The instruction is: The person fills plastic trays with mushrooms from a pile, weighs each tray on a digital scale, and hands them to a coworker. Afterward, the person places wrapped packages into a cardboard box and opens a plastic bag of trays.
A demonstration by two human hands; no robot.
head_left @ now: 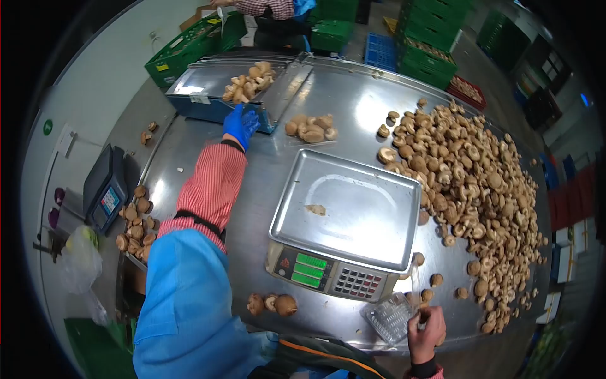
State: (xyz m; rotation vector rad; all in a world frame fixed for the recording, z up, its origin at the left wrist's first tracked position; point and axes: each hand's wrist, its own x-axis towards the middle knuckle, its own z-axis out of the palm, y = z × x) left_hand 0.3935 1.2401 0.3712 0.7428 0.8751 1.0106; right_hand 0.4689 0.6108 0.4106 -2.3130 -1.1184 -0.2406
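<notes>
My left hand (241, 125), in a blue glove, reaches to the front wall of a low blue box (205, 108); its fingers look loosely spread, partly hidden. Just above it, a pile of brown mushrooms (249, 81) lies on top of the box. At the lower right, my bare right hand (428, 328) pinches the side of a clear plastic punnet (388, 319), which is tilted by the table's front edge. Between my hands stands a scale (347, 211) with a steel pan, green displays and a keypad. Behind the scale sits a clear punnet of mushrooms (312, 128).
A large heap of mushrooms (467, 170) covers the steel table's right side. Several mushrooms (271, 304) lie before the scale; more (136, 221) are at the left beside a dark touchscreen device (106, 189). Green crates (429, 44) and another person (271, 9) are beyond the table.
</notes>
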